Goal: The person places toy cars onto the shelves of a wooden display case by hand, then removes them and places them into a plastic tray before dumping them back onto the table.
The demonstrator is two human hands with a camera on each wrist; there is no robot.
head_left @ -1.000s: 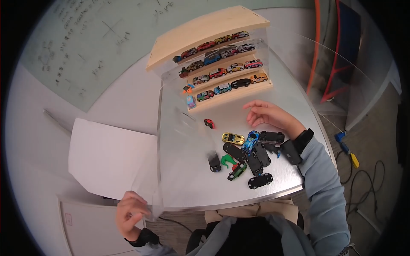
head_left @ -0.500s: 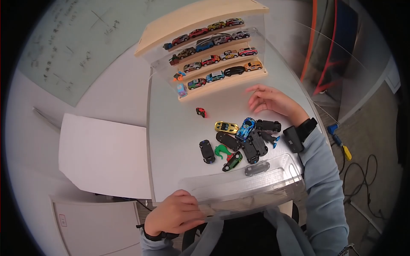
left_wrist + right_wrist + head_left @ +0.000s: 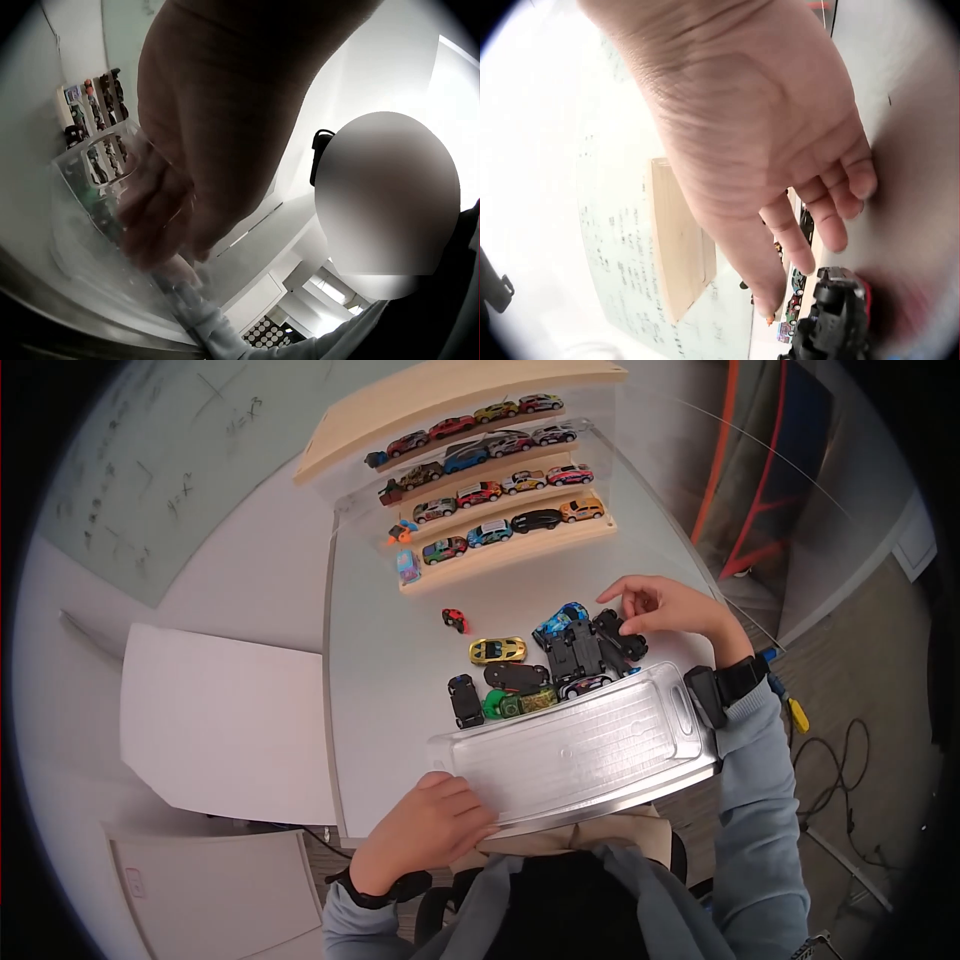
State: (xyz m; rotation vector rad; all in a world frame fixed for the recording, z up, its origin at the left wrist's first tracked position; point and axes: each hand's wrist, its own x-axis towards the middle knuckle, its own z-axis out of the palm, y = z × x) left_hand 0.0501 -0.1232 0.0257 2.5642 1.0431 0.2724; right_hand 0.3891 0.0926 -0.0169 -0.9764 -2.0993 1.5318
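My left hand (image 3: pixel 425 822) grips the near left edge of a clear plastic bin (image 3: pixel 570 750) at the table's front. In the left wrist view, its fingers overlap the bin's wall (image 3: pixel 75 217). Just beyond the bin lies a cluster of toy cars: a gold one (image 3: pixel 497 651), a blue one (image 3: pixel 558 622) and several showing dark undersides (image 3: pixel 577 650). A green toy (image 3: pixel 494 705) lies among them, partly behind the bin's far rim. Over the cluster's right side hovers my right hand (image 3: pixel 675 612), fingers loosely bent and empty. Dark toys (image 3: pixel 832 315) appear beneath its fingertips in the right wrist view.
At the table's far end stands a wooden display shelf (image 3: pixel 460 395) with rows of toy cars. A small red and black toy (image 3: pixel 455 620) lies apart on the metal table (image 3: pixel 375 690). A white panel (image 3: pixel 230 710) adjoins the table's left edge.
My left hand has brought the bin from the left side onto the table's front. Several cars now sit bunched beyond it. My right hand has come down closer to them.
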